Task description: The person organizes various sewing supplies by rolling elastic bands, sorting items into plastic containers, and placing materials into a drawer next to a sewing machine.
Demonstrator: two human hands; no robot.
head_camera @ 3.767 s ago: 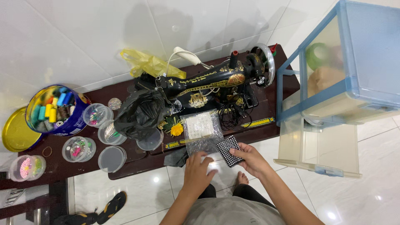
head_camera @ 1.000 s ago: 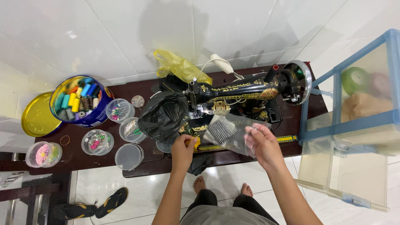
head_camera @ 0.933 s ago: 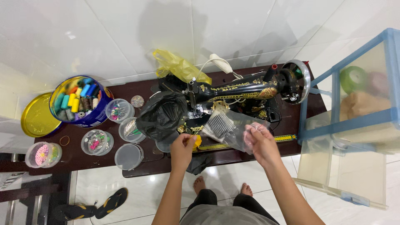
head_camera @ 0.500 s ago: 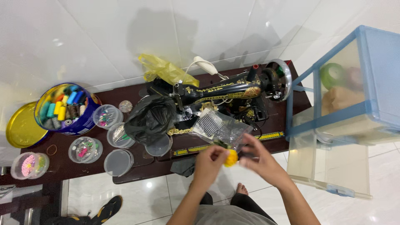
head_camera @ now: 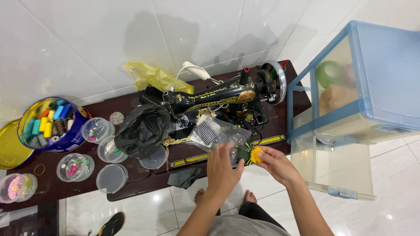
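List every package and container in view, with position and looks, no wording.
Clear plastic bag: on the sewing machine bed by the left hand, holding a dotted black card.
Yellow bag: crumpled, behind the machine.
Black bag: bunched, left of the needle.
Blue round tin: far left, full of coloured spools.

Blue thread tin (head_camera: 49, 124) left of black bag (head_camera: 142, 131).

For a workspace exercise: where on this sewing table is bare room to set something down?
Bare wood shows on the table between the lidded tubs and its front edge, and right of the sewing machine. Around the black bag it is crowded.
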